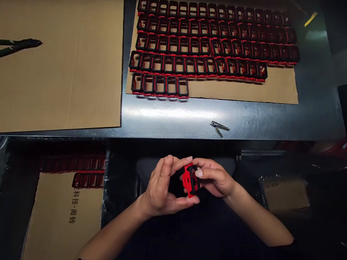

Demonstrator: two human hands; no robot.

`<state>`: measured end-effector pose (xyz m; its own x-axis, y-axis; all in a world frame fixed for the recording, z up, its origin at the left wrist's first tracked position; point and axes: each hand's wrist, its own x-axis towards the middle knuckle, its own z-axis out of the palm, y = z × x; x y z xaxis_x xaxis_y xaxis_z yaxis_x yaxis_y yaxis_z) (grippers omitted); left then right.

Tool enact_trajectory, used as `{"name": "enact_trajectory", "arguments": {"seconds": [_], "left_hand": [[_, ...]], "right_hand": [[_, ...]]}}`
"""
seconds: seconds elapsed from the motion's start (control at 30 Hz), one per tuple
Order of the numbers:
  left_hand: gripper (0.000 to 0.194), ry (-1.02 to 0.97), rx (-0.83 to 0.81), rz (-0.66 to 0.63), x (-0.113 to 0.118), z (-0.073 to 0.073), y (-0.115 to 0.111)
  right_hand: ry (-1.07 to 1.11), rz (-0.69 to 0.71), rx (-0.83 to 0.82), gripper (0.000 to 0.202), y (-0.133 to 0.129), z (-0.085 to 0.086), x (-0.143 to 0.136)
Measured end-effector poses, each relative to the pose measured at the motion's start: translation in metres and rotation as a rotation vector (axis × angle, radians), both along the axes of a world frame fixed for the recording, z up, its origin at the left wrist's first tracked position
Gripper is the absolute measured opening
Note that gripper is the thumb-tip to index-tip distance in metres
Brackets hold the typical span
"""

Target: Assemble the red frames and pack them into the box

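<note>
Between my two hands, in front of my body and below the table edge, is a small red and black plastic frame [190, 180], tilted on its side. My left hand [164, 183] grips it by its two ends, thumb at the bottom and index finger at the top. My right hand [215, 178] pinches its black rim from the right, with the thumb on the near face. On the table, similar red and black frames [184, 45] stand in several rows on a cardboard sheet [244, 91]. The lowest row is the shortest.
Green-handled pliers [15, 47] lie on a large cardboard sheet [71, 88] at the left. Small metal pieces [219, 127] rest near the metal table's [168, 119] front edge. Lower left, more red frames [88, 180] sit on printed cardboard [61, 217]. A yellow item [310, 19] is far right.
</note>
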<state>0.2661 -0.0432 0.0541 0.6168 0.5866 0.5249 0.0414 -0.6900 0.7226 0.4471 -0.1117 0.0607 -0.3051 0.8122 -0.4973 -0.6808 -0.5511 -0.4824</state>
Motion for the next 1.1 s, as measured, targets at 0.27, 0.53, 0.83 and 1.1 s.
{"name": "enact_trajectory", "arguments": {"seconds": [0.27, 0.53, 0.83, 1.1], "left_hand": [[0.121, 0.160, -0.164, 0.078, -0.001, 0.004, -0.001], [0.103, 0.140, -0.514, -0.014, -0.006, -0.012, -0.007], [0.058, -0.191, -1.208, -0.396, -0.002, -0.022, -0.006], [0.079, -0.258, -0.502, -0.048, -0.008, -0.027, -0.013]], "right_hand": [[0.209, 0.064, -0.100, 0.035, -0.007, -0.010, -0.001], [-0.193, -0.041, -0.034, 0.036, -0.003, 0.002, -0.001], [-1.497, 0.355, 0.933, 0.021, 0.007, 0.041, 0.010], [-0.977, 0.099, 0.406, 0.023, 0.002, 0.039, 0.008]]}}
